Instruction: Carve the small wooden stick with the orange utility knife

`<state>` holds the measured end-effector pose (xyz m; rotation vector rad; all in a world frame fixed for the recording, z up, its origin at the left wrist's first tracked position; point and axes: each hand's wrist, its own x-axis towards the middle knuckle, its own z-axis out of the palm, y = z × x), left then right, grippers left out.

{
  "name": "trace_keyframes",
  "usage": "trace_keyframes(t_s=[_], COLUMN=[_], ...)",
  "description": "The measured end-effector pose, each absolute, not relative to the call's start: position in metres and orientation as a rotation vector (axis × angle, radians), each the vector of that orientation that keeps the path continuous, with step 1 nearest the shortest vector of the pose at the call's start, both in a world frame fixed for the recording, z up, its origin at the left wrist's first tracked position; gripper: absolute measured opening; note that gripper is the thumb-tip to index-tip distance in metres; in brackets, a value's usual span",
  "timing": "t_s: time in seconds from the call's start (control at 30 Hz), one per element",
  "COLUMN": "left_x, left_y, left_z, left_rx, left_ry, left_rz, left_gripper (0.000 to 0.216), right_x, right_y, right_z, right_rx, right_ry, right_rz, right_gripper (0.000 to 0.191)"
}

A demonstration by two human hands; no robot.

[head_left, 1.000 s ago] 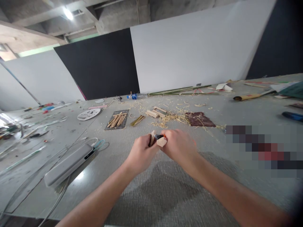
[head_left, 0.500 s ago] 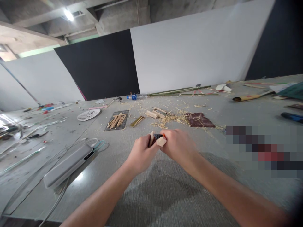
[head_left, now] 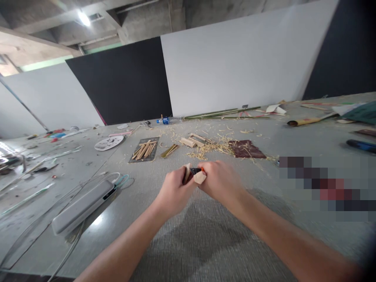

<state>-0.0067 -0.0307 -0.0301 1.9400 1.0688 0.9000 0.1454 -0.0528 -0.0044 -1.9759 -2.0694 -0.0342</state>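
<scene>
My left hand is closed around a short pale bamboo piece whose tip sticks up past the fingers. My right hand is closed on a small knife with an orange and black handle, its thumb pressed toward the bamboo. Both hands meet above the grey table, close together. The blade itself is hidden between the hands.
Beyond the hands lie bamboo shavings, cut bamboo blocks, a dark mat with bamboo sticks, and a brown sandpaper sheet. A grey case with cables sits at left. Long green bamboo stalks lie by the wall.
The hands stay together on the bamboo piece and knife with only slight shifts; the view drifts a little.
</scene>
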Motion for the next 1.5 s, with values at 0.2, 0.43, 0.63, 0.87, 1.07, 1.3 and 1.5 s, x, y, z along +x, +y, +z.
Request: trace_keyframes(t_s=[0.2,0.43,0.63,0.87,1.07,1.3,1.5], left_x=[-0.005,-0.004,-0.005,-0.004,-0.005,-0.005,0.002], left_y=[-0.031,-0.029,-0.028,-0.029,-0.032,-0.031,-0.034], left_z=[-0.028,-0.031,-0.033,-0.030,-0.024,-0.024,-0.029], left_rx=[1.908,1.834,1.812,1.925,1.942,1.801,1.683], left_ry=[1.135,1.092,1.071,1.120,1.176,1.169,1.061], left_rz=[0.865,0.843,0.838,0.858,0.830,0.809,0.779], left_gripper=[0.057,0.056,0.056,0.054,0.052,0.052,0.054], right_x=[0.144,0.143,0.144,0.145,0.145,0.142,0.153], right_y=[-0.052,-0.050,-0.049,-0.048,-0.049,-0.048,-0.035], right_z=[-0.007,-0.009,-0.009,-0.011,-0.012,-0.014,-0.019], right_rx=[-2.051,-2.025,-1.969,-1.968,-1.975,-2.004,-2.029], right_ry=[-1.996,-2.001,-2.062,-2.048,-2.018,-1.939,-1.848], right_rz=[-0.028,-0.047,-0.054,-0.035,-0.023,-0.076,-0.097], right_gripper=[0.022,0.023,0.021,0.019,0.019,0.018,0.012])
